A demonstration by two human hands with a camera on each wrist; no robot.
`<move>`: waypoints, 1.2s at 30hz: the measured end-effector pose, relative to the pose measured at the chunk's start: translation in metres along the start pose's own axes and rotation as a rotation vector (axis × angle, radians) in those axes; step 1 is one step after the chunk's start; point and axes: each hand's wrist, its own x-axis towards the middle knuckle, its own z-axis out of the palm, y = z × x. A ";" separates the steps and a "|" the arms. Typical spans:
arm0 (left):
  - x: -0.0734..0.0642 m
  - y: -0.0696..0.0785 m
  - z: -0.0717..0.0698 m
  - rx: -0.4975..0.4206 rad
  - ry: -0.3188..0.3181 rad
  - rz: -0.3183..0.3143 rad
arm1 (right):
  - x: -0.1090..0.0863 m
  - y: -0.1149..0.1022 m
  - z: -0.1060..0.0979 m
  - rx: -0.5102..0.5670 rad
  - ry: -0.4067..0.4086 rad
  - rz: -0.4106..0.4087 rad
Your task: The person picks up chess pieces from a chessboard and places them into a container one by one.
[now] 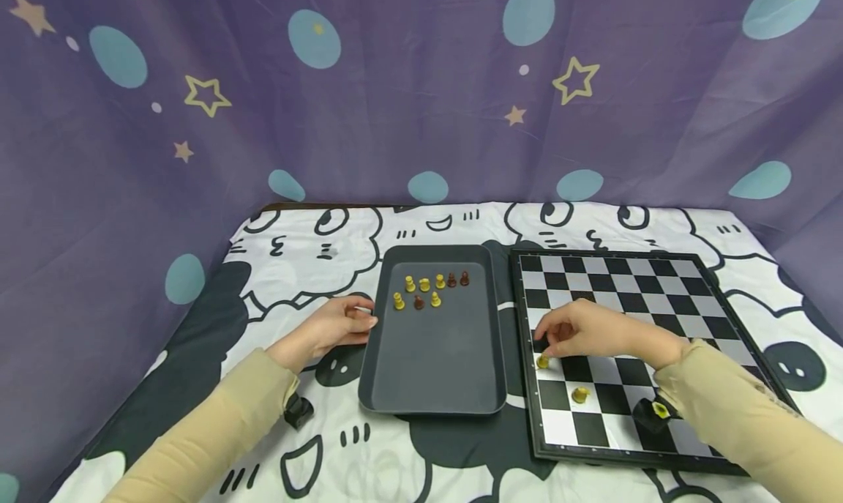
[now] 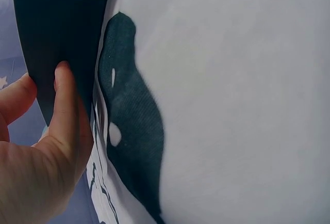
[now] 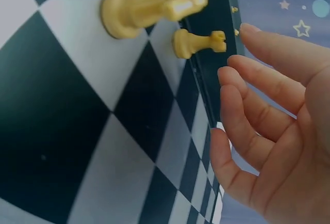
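Observation:
My left hand (image 1: 336,326) is at the left side of the dark grey tray (image 1: 435,364). In the left wrist view, its thumb is at the rim and its fingers lie along the outer wall, holding that edge. Over the left part of the chessboard (image 1: 622,414), my right hand (image 1: 582,331) has its fingers loosely bent beside a yellow rook (image 3: 198,43). The right wrist view shows a gap between the fingertips and the rook, which stands on a light square. A yellow knight (image 3: 149,8) stands nearby on another light square.
Inside the tray's far half are several yellow chess pieces (image 1: 398,302) and three dark red ones, including a pawn (image 1: 418,302). Tray and board lie side by side on a cartoon-print cloth (image 1: 369,452). A purple curtain (image 1: 408,107) hangs behind the table.

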 end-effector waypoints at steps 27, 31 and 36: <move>0.000 0.002 0.000 -0.006 -0.007 -0.005 | 0.001 0.004 0.014 0.006 -0.074 -0.007; -0.001 0.003 0.000 0.002 -0.008 -0.009 | 0.001 0.003 0.014 0.003 -0.074 0.000; 0.000 0.003 0.000 0.006 -0.010 -0.004 | 0.001 0.002 0.013 -0.003 -0.073 -0.002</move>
